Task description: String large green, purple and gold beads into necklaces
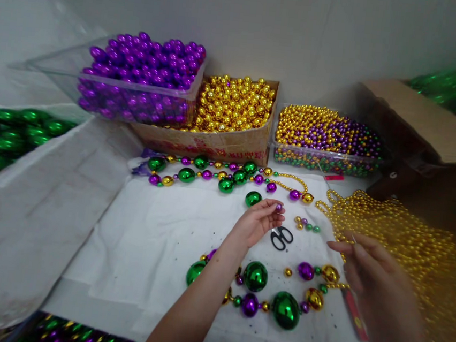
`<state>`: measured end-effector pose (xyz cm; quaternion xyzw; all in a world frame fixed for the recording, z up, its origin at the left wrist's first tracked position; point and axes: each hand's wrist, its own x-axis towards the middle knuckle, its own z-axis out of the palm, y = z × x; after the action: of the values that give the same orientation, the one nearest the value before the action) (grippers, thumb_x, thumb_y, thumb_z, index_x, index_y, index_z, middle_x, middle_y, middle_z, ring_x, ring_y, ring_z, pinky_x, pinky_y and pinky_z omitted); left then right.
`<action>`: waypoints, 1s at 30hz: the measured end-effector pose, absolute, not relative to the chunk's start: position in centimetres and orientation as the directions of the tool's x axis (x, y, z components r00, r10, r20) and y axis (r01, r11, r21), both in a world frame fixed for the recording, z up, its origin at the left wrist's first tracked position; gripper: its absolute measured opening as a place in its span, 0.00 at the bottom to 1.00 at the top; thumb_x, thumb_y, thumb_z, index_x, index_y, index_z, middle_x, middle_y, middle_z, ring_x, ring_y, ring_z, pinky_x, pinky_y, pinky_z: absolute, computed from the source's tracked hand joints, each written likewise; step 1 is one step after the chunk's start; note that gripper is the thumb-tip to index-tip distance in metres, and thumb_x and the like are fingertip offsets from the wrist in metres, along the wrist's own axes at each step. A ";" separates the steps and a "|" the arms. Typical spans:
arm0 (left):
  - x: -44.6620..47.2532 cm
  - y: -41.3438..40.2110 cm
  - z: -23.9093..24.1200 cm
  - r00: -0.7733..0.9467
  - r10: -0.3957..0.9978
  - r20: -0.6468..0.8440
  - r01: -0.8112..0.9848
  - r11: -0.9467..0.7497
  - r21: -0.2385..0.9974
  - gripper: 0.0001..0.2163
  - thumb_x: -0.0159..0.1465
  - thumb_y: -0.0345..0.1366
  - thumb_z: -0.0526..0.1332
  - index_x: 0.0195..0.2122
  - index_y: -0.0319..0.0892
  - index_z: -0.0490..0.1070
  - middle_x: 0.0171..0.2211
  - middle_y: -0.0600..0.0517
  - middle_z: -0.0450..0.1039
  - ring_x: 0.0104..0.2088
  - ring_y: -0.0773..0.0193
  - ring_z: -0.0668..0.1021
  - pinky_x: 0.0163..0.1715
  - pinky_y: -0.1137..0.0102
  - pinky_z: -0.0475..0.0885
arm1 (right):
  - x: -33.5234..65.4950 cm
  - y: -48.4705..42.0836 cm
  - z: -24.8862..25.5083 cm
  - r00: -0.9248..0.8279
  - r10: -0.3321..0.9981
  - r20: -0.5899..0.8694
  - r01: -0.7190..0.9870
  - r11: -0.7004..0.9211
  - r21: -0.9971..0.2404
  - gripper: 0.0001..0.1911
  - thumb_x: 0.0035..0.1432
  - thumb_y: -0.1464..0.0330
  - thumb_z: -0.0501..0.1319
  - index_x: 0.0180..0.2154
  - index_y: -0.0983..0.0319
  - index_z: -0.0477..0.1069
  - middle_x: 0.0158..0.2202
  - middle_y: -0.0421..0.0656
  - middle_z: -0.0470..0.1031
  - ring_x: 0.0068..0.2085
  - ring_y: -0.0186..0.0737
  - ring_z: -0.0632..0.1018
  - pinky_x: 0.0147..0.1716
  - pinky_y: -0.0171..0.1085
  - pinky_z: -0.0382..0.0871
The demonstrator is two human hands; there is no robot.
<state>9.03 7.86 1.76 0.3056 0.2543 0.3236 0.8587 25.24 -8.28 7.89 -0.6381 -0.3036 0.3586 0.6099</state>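
Note:
My left hand (261,217) pinches a small purple bead (279,207) between thumb and finger, above the white cloth (156,245). Off to the right, my right hand (375,268) is blurred, its fingers together around something thin and pale, too small to name. Black-handled scissors (281,239) lie just below my left hand. Small loose beads (309,225) sit between the two hands, and a large loose green bead (253,198) is beside my left fingers. Nearer to me, a strand of large green, purple and gold beads (286,309) lies partly hidden behind my left forearm.
A clear bin of purple beads (139,84), a cardboard box of gold beads (231,139) and a tray of small mixed beads (326,159) line the back. Another bead strand (206,175) lies before them. Gold bead chains (400,225) pile at right, near a red-handled tool (355,315).

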 end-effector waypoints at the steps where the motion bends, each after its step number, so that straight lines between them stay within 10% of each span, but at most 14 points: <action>1: 8.8 7.6 1.5 0.662 0.707 -0.249 -0.425 0.627 0.653 0.10 0.57 0.30 0.63 0.40 0.38 0.71 0.33 0.49 0.73 0.31 0.67 0.76 0.34 0.72 0.70 | 24.9 -8.2 7.9 0.538 0.837 -0.098 -0.073 -0.070 -0.995 0.12 0.59 0.59 0.57 0.41 0.58 0.70 0.36 0.48 0.79 0.16 0.31 0.61 0.14 0.34 0.53; 8: 8.0 7.0 0.2 0.616 0.726 -0.307 -0.538 0.672 0.510 0.10 0.59 0.26 0.61 0.42 0.35 0.72 0.34 0.48 0.74 0.31 0.68 0.77 0.35 0.73 0.71 | 24.3 -9.0 7.3 0.439 0.866 -0.238 0.123 -0.321 -0.939 0.20 0.57 0.55 0.59 0.46 0.59 0.70 0.32 0.45 0.79 0.18 0.31 0.66 0.14 0.30 0.58; 14: 7.6 7.2 0.2 0.577 0.740 -0.346 -0.563 0.667 0.488 0.06 0.59 0.27 0.61 0.38 0.36 0.72 0.35 0.47 0.75 0.31 0.69 0.77 0.34 0.74 0.71 | 24.2 -10.7 6.4 0.372 0.907 -0.195 0.265 -0.305 -0.915 0.19 0.57 0.53 0.58 0.43 0.58 0.75 0.28 0.42 0.77 0.36 0.44 0.78 0.42 0.36 0.72; 30: 7.7 7.0 0.1 0.564 0.758 -0.327 -0.545 0.639 0.543 0.07 0.58 0.28 0.62 0.38 0.38 0.70 0.37 0.48 0.75 0.30 0.70 0.77 0.33 0.75 0.71 | 24.7 -11.1 5.6 0.271 0.937 -0.220 0.330 -0.305 -0.893 0.21 0.59 0.52 0.55 0.45 0.58 0.73 0.28 0.43 0.76 0.35 0.43 0.77 0.33 0.34 0.71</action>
<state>7.68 7.03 0.06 0.1945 0.2748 0.3776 0.8626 24.67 -11.14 5.61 -0.7016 -0.4517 0.4003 0.3788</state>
